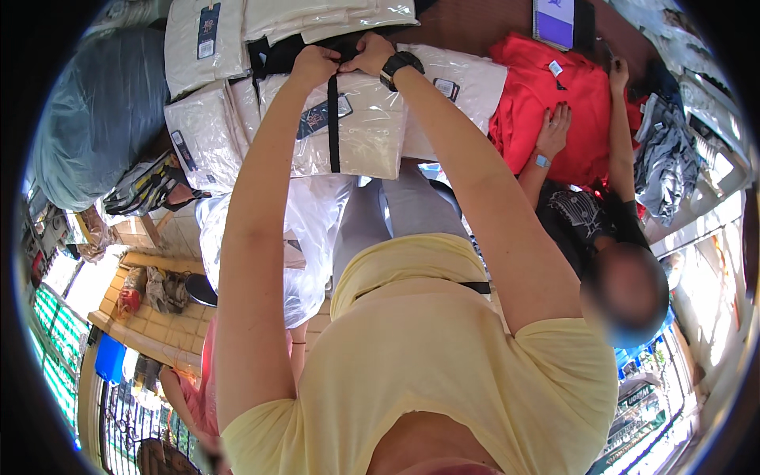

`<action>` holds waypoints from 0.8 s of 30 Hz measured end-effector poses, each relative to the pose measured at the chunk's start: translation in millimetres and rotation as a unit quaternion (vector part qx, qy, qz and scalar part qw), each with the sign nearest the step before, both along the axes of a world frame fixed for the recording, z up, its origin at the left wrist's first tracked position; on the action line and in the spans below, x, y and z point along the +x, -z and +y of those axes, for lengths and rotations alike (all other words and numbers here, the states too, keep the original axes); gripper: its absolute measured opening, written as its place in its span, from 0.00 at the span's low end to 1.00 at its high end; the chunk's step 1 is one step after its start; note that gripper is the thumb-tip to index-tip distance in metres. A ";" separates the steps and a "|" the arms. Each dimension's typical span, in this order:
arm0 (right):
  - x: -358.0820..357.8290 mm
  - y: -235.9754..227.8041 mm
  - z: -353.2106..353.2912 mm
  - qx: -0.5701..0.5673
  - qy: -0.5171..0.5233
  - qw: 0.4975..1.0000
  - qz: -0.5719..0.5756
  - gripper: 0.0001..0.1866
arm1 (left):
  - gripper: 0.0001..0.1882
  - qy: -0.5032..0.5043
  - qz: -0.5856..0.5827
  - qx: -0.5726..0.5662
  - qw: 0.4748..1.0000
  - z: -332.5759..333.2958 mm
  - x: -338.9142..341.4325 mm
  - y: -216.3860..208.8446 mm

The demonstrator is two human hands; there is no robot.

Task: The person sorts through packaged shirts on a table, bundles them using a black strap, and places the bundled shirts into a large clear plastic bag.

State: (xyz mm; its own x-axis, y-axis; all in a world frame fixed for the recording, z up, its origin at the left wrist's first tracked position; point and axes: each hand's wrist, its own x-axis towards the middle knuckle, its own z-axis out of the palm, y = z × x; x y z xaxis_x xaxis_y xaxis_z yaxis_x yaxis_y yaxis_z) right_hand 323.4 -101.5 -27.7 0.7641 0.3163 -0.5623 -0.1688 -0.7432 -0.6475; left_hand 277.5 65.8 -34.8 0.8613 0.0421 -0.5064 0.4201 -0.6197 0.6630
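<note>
the left hand (317, 65) and right hand (370, 55) pinch a black strap (333, 131) running from them toward the body over a plastic-wrapped cream garment (370, 131); to their right lies red fabric (514, 111).

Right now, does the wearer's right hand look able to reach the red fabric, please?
Probably yes, once the right hand leaves the black strap: only bagged garments lie between, though a co-worker's hand rests on the red fabric.
</note>
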 end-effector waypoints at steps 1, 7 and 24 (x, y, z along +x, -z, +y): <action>-1.6 -2.7 1.0 0.008 0.012 1.000 -0.009 0.37 | 0.14 0.003 -0.002 -0.014 1.000 7.2 -1.8 6.6; -0.4 11.5 -2.2 0.089 -0.012 0.995 0.050 0.23 | 0.13 -0.015 -0.058 0.130 0.990 -31.7 -6.2 -35.8; -12.1 0.1 9.6 0.028 -0.086 0.996 -0.028 0.22 | 0.09 0.041 -0.242 0.161 0.956 -26.0 -27.0 -23.5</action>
